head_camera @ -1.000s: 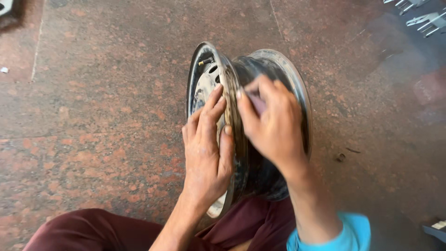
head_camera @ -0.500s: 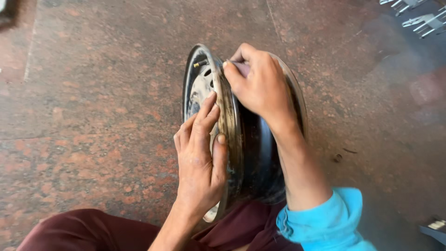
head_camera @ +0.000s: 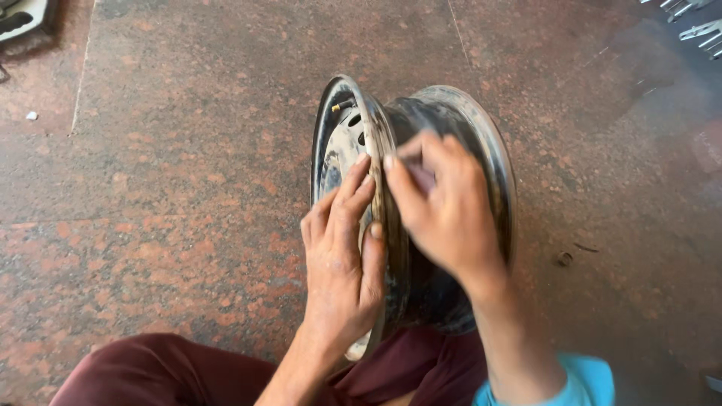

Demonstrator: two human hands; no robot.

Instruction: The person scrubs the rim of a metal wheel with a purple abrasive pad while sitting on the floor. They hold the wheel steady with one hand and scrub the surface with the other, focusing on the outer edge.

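Left hand (head_camera: 342, 259) lies flat, fingers together, steadying the wheel rim (head_camera: 451, 120); right hand (head_camera: 444, 207) pinches something small (blurred) against it, mid-rub.

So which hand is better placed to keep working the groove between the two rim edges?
Probably the right hand: it sits over the wheel rim's groove, pinching something small I cannot identify. The left hand lies flat against the near edge, steadying the upright wheel.
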